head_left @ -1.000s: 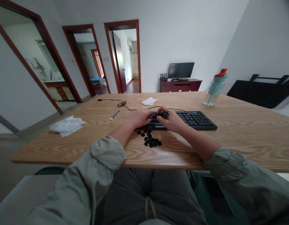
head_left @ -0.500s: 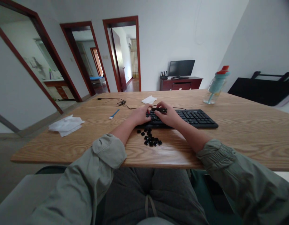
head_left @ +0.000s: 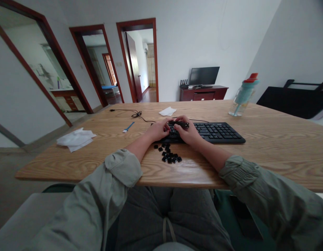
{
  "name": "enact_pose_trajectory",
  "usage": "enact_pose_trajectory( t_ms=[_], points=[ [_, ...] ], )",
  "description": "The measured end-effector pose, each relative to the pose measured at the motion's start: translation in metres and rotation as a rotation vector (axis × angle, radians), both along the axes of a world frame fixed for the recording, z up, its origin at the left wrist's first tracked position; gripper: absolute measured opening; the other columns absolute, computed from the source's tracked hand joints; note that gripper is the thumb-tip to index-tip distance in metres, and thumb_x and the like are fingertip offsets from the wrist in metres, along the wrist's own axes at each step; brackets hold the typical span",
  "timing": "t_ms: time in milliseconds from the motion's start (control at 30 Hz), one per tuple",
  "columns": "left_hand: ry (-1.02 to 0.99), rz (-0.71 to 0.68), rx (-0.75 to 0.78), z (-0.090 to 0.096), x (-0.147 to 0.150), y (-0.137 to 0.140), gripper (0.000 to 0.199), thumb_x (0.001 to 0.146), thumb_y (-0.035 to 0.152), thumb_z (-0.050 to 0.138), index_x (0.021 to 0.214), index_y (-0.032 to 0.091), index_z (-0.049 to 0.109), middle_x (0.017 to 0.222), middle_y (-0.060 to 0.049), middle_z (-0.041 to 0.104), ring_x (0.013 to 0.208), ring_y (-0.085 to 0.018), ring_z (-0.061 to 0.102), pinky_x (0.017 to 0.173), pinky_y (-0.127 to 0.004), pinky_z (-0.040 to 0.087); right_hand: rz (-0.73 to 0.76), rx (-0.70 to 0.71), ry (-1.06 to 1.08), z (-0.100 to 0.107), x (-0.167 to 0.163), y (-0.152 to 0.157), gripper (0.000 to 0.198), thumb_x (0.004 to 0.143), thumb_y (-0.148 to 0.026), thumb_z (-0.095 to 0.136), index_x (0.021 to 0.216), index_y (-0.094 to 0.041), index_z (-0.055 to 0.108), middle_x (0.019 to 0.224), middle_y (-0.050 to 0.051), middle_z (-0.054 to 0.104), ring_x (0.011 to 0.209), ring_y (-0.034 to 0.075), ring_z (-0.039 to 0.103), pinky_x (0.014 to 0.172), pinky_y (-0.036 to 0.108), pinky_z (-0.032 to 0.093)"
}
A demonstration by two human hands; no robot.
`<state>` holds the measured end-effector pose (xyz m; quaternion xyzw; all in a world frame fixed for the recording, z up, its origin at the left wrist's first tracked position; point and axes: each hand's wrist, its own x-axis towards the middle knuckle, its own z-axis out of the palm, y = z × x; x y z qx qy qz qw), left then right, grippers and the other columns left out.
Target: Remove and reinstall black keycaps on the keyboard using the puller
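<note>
A black computer keyboard (head_left: 216,132) lies across the table before me. My right hand (head_left: 189,132) is closed around a slim dark tool with a dark handle (head_left: 182,124), held over the keyboard's left half; its exact kind is unclear. At the tool's far end, my left hand (head_left: 159,130) rests on the left part of the keyboard with fingers curled inward. Whatever those fingers grip is hidden. Just in front of the keyboard, several loose black keycaps (head_left: 170,157) are scattered in a small heap.
To the left are a small blue-handled brush (head_left: 128,127) and crumpled white tissues (head_left: 76,138). Another tissue (head_left: 167,111) lies behind the keyboard near the coiled cable (head_left: 136,114). A bottle with a red lid (head_left: 242,96) stands at the back right.
The view has shifted slightly, moving everything a little to the right. Both hands stay on the keyboard, and the tool's angle has changed a little in my right hand.
</note>
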<state>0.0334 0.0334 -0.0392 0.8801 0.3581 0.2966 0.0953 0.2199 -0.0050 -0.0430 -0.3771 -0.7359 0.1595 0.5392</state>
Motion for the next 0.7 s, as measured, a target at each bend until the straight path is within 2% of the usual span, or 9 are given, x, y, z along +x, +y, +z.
enact_pose_trajectory(
  t_ms=[233, 467, 700],
  points=[
    [-0.046, -0.032, 0.016, -0.003, 0.000, -0.001, 0.063, 0.079, 0.009, 0.056, 0.139, 0.024, 0.048, 0.087, 0.001, 0.072, 0.077, -0.014, 0.067, 0.078, -0.027, 0.053, -0.012, 0.129, 0.048, -0.016, -0.004, 0.004, 0.016, 0.088, -0.031, 0.055, 0.101, -0.021, 0.057, 0.092, 0.003, 0.064, 0.085, 0.018, 0.059, 0.081, 0.034, 0.047],
    [-0.067, -0.040, 0.023, -0.001, 0.003, -0.005, 0.057, 0.081, 0.009, 0.056, 0.136, 0.021, 0.049, 0.092, -0.001, 0.073, 0.085, -0.015, 0.068, 0.086, -0.029, 0.053, -0.010, 0.158, 0.082, -0.019, -0.005, 0.003, 0.018, 0.088, -0.033, 0.056, 0.102, -0.021, 0.058, 0.099, 0.005, 0.065, 0.092, 0.019, 0.060, 0.088, 0.037, 0.048],
    [-0.070, -0.001, 0.084, -0.003, 0.006, -0.002, 0.050, 0.082, 0.009, 0.055, 0.131, 0.020, 0.053, 0.099, -0.003, 0.073, 0.091, -0.016, 0.069, 0.090, -0.030, 0.053, -0.007, 0.178, 0.089, -0.020, -0.004, 0.003, 0.019, 0.089, -0.034, 0.056, 0.102, -0.021, 0.058, 0.100, 0.006, 0.067, 0.092, 0.020, 0.062, 0.088, 0.038, 0.050]
  ],
)
